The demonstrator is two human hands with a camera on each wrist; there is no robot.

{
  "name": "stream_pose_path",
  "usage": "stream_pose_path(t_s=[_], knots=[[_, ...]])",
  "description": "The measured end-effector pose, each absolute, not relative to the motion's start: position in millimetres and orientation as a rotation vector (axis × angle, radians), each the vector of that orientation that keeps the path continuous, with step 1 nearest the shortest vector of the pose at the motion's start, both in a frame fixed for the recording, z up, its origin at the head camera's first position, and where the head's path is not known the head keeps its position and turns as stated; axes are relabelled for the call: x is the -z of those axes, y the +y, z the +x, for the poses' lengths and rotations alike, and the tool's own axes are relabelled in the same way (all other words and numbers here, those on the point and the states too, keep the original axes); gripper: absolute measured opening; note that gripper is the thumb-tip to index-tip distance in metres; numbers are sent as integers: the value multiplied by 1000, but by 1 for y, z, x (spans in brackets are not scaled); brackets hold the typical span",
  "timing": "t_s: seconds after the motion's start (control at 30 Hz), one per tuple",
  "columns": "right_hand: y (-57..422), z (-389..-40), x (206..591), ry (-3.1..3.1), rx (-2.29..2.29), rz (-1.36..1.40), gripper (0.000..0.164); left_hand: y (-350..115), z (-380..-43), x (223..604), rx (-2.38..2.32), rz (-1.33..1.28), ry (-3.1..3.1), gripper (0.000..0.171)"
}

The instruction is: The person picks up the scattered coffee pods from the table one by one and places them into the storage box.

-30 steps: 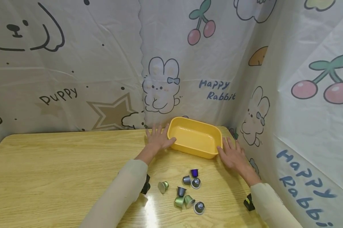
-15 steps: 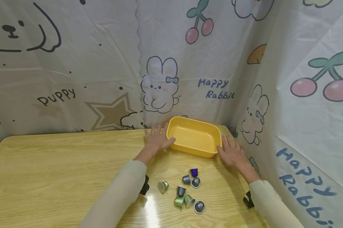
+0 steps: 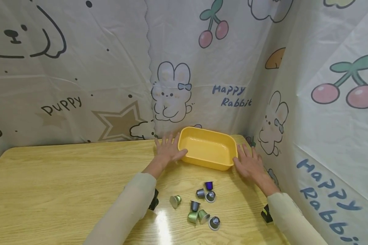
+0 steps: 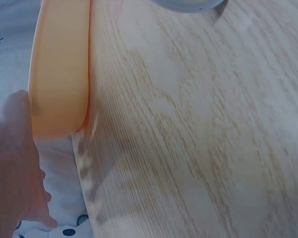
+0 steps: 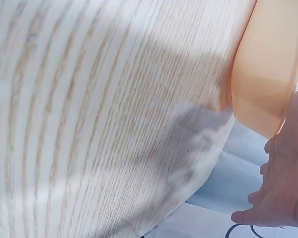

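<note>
A yellow plastic tray sits near the far edge of the table, and its inside looks bare. My left hand lies along its left end, fingers straight and spread, thumb reaching over the rim. At the opposite end my right hand spreads its fingers, with the thumb against the front right corner. Both wrist views show the tray's outer wall beside each thumb. Nearer to me lie several coffee capsules: a purple one, a pale green one, a dark one and others close by.
The wooden table stretches out to the left. A printed cloth hangs behind it and along the right side, close to the right hand. A rounded pale rim shows at the top of the left wrist view.
The view shifts slightly, while both hands, the tray and the capsules keep their places.
</note>
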State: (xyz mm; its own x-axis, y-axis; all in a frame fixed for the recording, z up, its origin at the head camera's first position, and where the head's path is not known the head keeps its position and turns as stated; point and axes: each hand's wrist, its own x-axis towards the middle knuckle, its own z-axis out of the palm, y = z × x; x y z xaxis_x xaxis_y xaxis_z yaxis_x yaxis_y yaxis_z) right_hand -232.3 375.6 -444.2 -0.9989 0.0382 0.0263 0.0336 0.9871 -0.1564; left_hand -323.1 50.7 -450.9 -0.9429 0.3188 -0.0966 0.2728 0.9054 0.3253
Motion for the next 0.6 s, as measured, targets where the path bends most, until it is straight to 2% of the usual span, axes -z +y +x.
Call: stream_pose_path(t_s=[0.6], knots=[[366, -230, 442, -3125, -241, -30, 63, 39, -316, 451, -498, 478, 2938, 79]])
